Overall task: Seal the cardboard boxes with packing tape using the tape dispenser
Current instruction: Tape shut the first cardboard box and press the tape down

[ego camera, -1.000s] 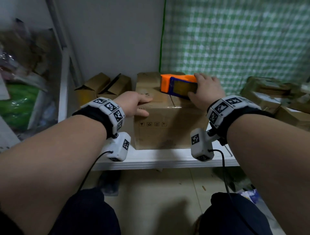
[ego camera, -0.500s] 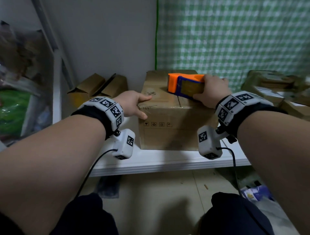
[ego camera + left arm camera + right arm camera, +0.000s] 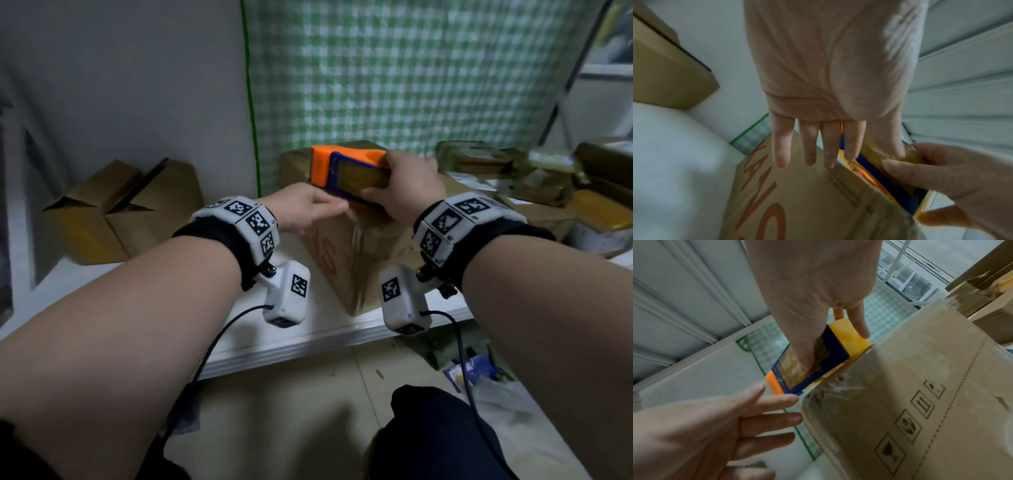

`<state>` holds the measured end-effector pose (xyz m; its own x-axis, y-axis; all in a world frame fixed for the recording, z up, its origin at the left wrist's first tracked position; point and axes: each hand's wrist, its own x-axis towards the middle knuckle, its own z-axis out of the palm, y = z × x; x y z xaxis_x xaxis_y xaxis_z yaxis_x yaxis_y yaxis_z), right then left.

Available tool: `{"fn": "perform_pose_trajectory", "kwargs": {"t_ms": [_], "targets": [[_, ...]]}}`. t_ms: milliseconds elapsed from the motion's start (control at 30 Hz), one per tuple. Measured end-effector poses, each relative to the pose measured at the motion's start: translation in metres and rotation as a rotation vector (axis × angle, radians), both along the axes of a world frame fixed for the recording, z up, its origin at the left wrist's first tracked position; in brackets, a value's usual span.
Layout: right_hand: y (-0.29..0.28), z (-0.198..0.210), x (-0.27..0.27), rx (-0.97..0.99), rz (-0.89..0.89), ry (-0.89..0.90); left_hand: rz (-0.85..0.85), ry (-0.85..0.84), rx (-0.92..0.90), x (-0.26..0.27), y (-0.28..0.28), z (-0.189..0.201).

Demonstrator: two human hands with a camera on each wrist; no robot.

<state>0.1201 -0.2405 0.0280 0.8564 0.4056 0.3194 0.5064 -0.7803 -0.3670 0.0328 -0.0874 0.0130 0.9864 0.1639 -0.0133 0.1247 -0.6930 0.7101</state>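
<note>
Nearest, two forearms are seen reaching forward over a pale floor, each banded with a marker-covered wrist unit. One white shelf (image 3: pixel 342 337) is crossed next, and on it the cardboard box (image 3: pixel 363 253) is stood with a corner turned towards the near edge, red lettering on its left face and handling symbols on its right. The left hand (image 3: pixel 305 209) is laid against the box's top left edge, fingers (image 3: pixel 807 146) straight and relaxed, nothing held. Just right of it, one tape dispenser (image 3: pixel 346 171), orange and blue, is gripped by the right hand (image 3: pixel 404 195) and rests on the box's top. Glossy tape is seen down the near corner. Further left, two open cartons (image 3: pixel 113 209) are counted. Far right, a heap of wrapped parcels (image 3: pixel 548 181) is blurred beyond counting. One green checked curtain (image 3: pixel 394 68) is hung behind.
</note>
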Motion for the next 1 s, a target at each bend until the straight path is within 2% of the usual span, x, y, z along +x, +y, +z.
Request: {"fn": "perform_pose_trajectory", "kwargs": {"t_ms": [167,267,433,500,567,667,800,1000], "targets": [[0.001,0.003,0.001,0.205,0.059,-0.04,0.203,-0.018,-0.467,0.014,-0.011,0.007],[0.007,0.007,-0.003,0.263,0.157,-0.015,0.201,-0.055,-0.744,0.013,-0.01,0.013],[0.015,0.012,-0.014,0.353,0.29,0.053,0.145,-0.146,-0.95,0.007,-0.001,0.022],[0.019,0.015,-0.016,0.343,0.321,0.09,0.137,-0.192,-0.974,0.004,0.002,0.026],[0.019,0.016,-0.013,0.207,0.326,0.063,0.177,-0.254,-0.987,0.002,0.006,0.03],[0.014,0.01,-0.009,-0.146,0.327,0.094,0.318,-0.346,-0.964,0.0,0.02,0.031],[0.007,-0.014,-0.009,-0.6,0.332,0.153,0.49,-0.297,-0.807,-0.004,0.037,0.017],[0.019,-0.031,0.006,-0.569,0.223,0.1,0.586,-0.17,-0.68,0.002,0.043,-0.01]]}}
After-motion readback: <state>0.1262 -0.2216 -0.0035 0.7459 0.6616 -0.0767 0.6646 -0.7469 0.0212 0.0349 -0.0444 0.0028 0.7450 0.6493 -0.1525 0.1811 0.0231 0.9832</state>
